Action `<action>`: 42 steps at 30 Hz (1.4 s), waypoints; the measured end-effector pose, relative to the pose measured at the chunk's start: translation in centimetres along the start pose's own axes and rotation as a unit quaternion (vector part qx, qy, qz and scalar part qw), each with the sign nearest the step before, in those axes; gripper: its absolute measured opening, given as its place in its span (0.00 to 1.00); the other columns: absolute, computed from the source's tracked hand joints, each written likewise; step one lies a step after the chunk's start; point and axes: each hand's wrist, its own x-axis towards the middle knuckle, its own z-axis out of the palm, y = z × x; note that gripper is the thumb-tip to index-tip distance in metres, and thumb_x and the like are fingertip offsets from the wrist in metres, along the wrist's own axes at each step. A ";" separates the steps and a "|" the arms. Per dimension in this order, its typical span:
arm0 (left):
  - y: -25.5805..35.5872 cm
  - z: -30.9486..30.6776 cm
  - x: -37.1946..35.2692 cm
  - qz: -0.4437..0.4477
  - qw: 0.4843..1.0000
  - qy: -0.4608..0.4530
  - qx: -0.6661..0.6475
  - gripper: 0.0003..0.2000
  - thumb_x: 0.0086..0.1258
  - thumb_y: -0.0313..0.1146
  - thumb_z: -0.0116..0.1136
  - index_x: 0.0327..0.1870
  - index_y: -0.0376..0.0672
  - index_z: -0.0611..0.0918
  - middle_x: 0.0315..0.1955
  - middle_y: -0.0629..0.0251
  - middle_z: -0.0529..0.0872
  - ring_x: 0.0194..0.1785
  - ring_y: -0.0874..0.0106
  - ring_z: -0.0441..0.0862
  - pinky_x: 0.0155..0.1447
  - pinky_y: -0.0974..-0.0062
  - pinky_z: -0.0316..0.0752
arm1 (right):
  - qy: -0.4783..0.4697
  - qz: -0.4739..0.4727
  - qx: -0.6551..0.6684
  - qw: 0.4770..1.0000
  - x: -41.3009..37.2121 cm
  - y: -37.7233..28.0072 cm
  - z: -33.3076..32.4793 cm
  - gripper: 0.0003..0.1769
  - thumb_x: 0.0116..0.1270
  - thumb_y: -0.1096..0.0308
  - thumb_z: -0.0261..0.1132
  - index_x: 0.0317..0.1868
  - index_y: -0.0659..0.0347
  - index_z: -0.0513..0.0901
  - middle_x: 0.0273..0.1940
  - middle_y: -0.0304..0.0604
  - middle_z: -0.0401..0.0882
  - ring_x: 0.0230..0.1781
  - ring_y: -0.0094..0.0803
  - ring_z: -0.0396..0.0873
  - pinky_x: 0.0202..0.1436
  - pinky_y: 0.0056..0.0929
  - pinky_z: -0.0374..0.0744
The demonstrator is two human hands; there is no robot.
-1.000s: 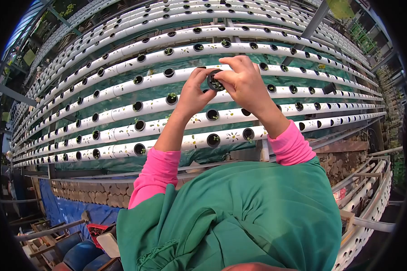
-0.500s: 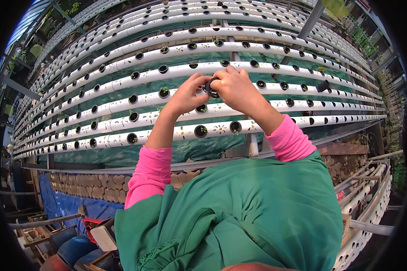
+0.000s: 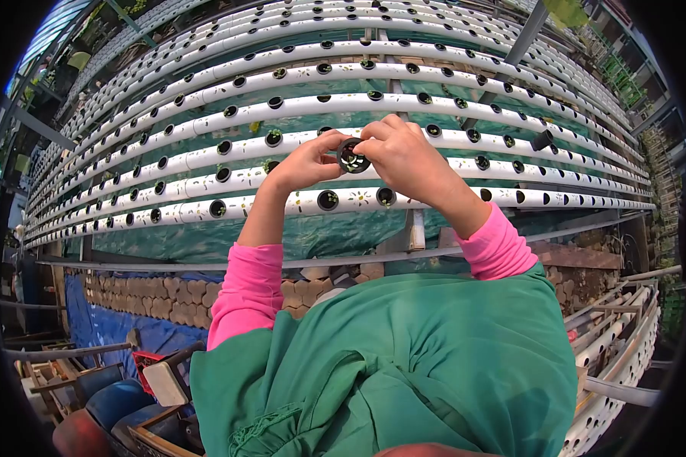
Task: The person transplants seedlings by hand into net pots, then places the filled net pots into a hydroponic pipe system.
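Note:
A small black net pot is held above the white pipes, its round mouth facing me and light slits showing in its bottom. My left hand grips it from the left, thumb and fingers closed on its side. My right hand is closed at its right rim, fingertips pinched there; whether something small is between them I cannot make out. Just below the hands runs a white pipe with round holes, several holding black pots with seedlings. A seedling grows in a pot left of my hands.
More rows of white holed pipes stretch away over green sheeting. A black pot sticks up from a pipe at right. A metal post rises behind. Blue barrels and a red crate stand lower left.
The pot has turned so its mouth and slotted bottom face me more. Both hands stay on it, shifted slightly. My view has tilted a little, so the pipes sit higher.

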 end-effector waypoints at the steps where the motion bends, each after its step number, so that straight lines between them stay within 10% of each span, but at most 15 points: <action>1: -0.3 0.1 -0.2 -0.002 1.000 0.001 -0.001 0.25 0.58 0.21 0.58 0.60 0.40 0.75 0.49 0.71 0.71 0.51 0.79 0.73 0.54 0.79 0.71 | 0.017 -0.004 0.003 1.000 -0.3 -0.3 -0.1 0.08 0.57 0.75 0.61 0.36 0.56 0.85 0.40 0.39 0.78 0.45 0.38 0.75 0.45 0.41 0.74; 42: -0.4 -10.3 -6.5 0.045 0.989 -0.062 0.128 0.26 0.55 0.26 0.62 0.60 0.48 0.77 0.49 0.66 0.76 0.56 0.68 0.76 0.65 0.64 0.70 | -0.212 -0.050 -0.113 0.969 8.1 -9.5 4.5 0.05 0.56 0.74 0.60 0.31 0.65 0.81 0.36 0.45 0.76 0.31 0.38 0.80 0.31 0.36 0.79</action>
